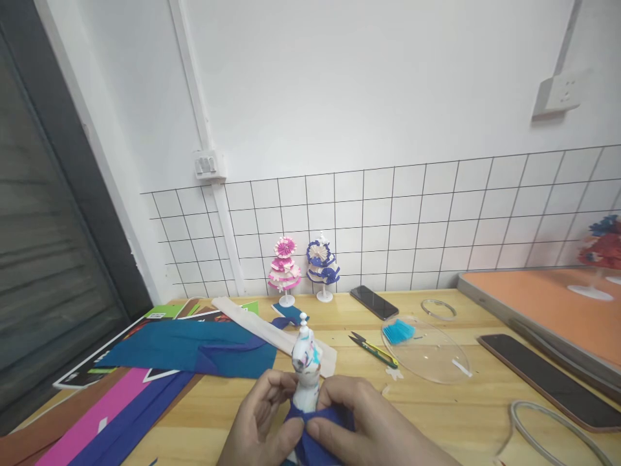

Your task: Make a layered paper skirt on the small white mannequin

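Note:
A small white dress form (306, 362), smudged with pink and blue and topped by a beaded knob, stands upright between my hands. Dark blue fabric (323, 433) wraps around its lower part. My left hand (266, 421) curls around the left side, its thumb pressing the fabric at the front. On the other side my right hand (359, 421) pinches the same fabric, thumb close to the left thumb. The form's base is hidden behind the hands and fabric.
Two dressed miniature forms, pink (285, 272) and navy (323, 268), stand by the wall. Yellow-handled thread snips (376, 353), a clear round plate (431, 359) with blue pieces and a phone (373, 302) lie beyond my right hand. Teal fabric (184, 346) and other strips cover the left side.

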The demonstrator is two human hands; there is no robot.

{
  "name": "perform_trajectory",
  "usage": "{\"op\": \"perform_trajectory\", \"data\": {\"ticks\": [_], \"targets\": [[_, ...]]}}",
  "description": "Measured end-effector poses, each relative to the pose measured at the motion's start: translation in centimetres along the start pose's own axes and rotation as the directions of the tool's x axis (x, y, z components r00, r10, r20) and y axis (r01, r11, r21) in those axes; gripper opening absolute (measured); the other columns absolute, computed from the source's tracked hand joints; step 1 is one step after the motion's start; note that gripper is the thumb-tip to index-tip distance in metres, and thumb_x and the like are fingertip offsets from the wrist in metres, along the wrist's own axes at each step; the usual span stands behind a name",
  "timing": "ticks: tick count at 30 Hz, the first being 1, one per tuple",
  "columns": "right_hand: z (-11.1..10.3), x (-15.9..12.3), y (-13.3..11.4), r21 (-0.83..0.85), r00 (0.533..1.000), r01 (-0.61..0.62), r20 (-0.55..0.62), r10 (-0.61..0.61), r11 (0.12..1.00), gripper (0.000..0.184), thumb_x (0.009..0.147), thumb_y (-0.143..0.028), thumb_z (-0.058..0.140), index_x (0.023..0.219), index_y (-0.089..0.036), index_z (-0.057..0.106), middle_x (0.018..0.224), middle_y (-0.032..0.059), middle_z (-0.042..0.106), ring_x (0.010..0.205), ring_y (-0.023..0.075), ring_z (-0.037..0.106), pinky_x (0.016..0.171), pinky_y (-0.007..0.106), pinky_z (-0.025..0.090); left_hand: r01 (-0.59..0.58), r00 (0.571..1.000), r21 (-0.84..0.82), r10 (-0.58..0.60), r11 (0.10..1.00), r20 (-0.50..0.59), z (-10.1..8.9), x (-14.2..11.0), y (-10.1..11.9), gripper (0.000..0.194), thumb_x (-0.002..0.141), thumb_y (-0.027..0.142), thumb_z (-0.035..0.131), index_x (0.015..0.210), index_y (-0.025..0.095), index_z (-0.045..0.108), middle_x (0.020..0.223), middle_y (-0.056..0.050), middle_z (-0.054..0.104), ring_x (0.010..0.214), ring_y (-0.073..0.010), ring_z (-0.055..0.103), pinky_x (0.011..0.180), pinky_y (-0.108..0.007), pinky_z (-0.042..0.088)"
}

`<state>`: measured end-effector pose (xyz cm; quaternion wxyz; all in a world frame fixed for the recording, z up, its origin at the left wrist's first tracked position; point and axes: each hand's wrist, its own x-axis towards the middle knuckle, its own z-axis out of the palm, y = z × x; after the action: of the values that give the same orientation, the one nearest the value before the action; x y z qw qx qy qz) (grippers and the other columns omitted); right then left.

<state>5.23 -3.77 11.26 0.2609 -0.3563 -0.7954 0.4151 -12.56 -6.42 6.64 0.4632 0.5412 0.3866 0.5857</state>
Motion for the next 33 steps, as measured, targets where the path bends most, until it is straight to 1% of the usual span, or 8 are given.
{"op": "perform_trajectory", "data": {"ticks": [6, 10, 13, 16, 20, 23, 29, 33], "targets": [[0.2, 0.1, 0.3, 0.019, 1.000, 0.029, 0.000, -0.029, 0.999, 0.008, 0.076, -0.022, 0.056, 0.077, -0.019, 0.064, 0.076, -0.0014, 0.065, 0.073, 0.0137, 0.056, 0.064, 0.020, 0.040, 0.022, 0.999, -0.087, -0.024, 0.996, -0.028, 0.1, 0.2, -0.1, 0.028, 0.064, 0.035, 0.073, 0.082, 0.018, 0.060, 0.085, -0.006, 0.065, 0.082, -0.0198, 0.058, 0.072, -0.027, 0.041], [0.3, 0.2, 0.4, 0.029, 1.000, -0.012, -0.009, 0.013, 1.000, 0.010, 0.076, -0.024, 0.056, 0.077, -0.018, 0.064, 0.074, -0.0010, 0.064, 0.070, 0.0134, 0.055, 0.060, 0.020, 0.039, 0.074, 0.996, -0.112, -0.078, 0.991, -0.034, -0.1, 0.3, 0.3, 0.029, 0.071, 0.045, 0.064, 0.082, 0.018, 0.063, 0.083, -0.007, 0.065, 0.079, -0.0191, 0.058, 0.072, -0.028, 0.041], [0.2, 0.2, 0.4, 0.037, 0.999, -0.040, -0.021, 0.040, 0.999, 0.010, 0.076, -0.025, 0.056, 0.078, -0.018, 0.064, 0.073, -0.0011, 0.063, 0.068, 0.0131, 0.054, 0.059, 0.020, 0.038, 0.056, 0.998, -0.155, -0.061, 0.986, -0.024, -0.1, 0.4, 0.2, 0.039, 0.066, 0.054, 0.065, 0.081, 0.018, 0.063, 0.082, -0.007, 0.065, 0.083, -0.0214, 0.058, 0.072, -0.028, 0.042], [0.2, 0.2, 0.2, 0.029, 0.999, -0.033, -0.021, 0.034, 0.999, 0.011, 0.076, -0.025, 0.056, 0.077, -0.018, 0.064, 0.073, -0.0010, 0.063, 0.069, 0.0131, 0.054, 0.060, 0.020, 0.039, 0.013, 0.999, -0.121, -0.018, 0.993, -0.041, 0.1, 0.3, 0.0, 0.039, 0.058, 0.045, 0.075, 0.082, 0.019, 0.061, 0.082, -0.006, 0.064, 0.082, -0.0202, 0.059, 0.071, -0.026, 0.042], [0.3, 0.2, 0.0, 0.004, 0.999, -0.022, -0.036, 0.022, 1.000, 0.011, 0.076, -0.025, 0.057, 0.077, -0.018, 0.065, 0.076, -0.0004, 0.064, 0.072, 0.0137, 0.055, 0.063, 0.020, 0.041, -0.007, 0.996, -0.056, 0.002, 0.998, -0.087, 0.5, 0.0, 0.1, 0.030, 0.062, 0.032, 0.075, 0.083, 0.019, 0.060, 0.082, -0.005, 0.064, 0.083, -0.0192, 0.060, 0.074, -0.025, 0.043], [0.6, 0.2, 0.3, -0.018, 0.999, -0.011, -0.047, 0.010, 1.000, 0.010, 0.076, -0.024, 0.057, 0.077, -0.019, 0.065, 0.078, 0.0001, 0.065, 0.075, 0.0152, 0.056, 0.066, 0.021, 0.041, 0.001, 0.996, -0.050, -0.006, 0.999, -0.091, 0.6, 0.0, 0.4, 0.028, 0.064, 0.032, 0.073, 0.083, 0.018, 0.060, 0.081, -0.006, 0.065, 0.082, -0.0196, 0.060, 0.074, -0.026, 0.045], [1.2, 0.2, 0.6, 0.035, 0.995, -0.053, -0.078, 0.055, 0.998, 0.016, 0.077, -0.025, 0.055, 0.076, -0.019, 0.070, 0.071, 0.0010, 0.067, 0.069, 0.0158, 0.058, 0.058, 0.020, 0.041, 0.019, 0.994, -0.043, -0.024, 0.999, -0.103, 0.6, 0.1, 0.7, 0.030, 0.062, 0.035, 0.074, 0.082, 0.018, 0.060, 0.082, -0.006, 0.066, 0.080, -0.0198, 0.060, 0.073, -0.027, 0.045], [0.9, 0.4, 0.5, 0.076, 1.000, -0.014, -0.026, 0.016, 0.997, 0.018, 0.077, -0.022, 0.056, 0.076, -0.018, 0.073, 0.072, 0.0020, 0.068, 0.067, 0.0148, 0.058, 0.060, 0.021, 0.042, 0.023, 0.987, -0.014, -0.025, 1.000, -0.159, 0.4, 0.2, 0.8, 0.030, 0.062, 0.034, 0.074, 0.084, 0.018, 0.060, 0.082, -0.006, 0.066, 0.079, -0.0196, 0.060, 0.072, -0.027, 0.045]]}}
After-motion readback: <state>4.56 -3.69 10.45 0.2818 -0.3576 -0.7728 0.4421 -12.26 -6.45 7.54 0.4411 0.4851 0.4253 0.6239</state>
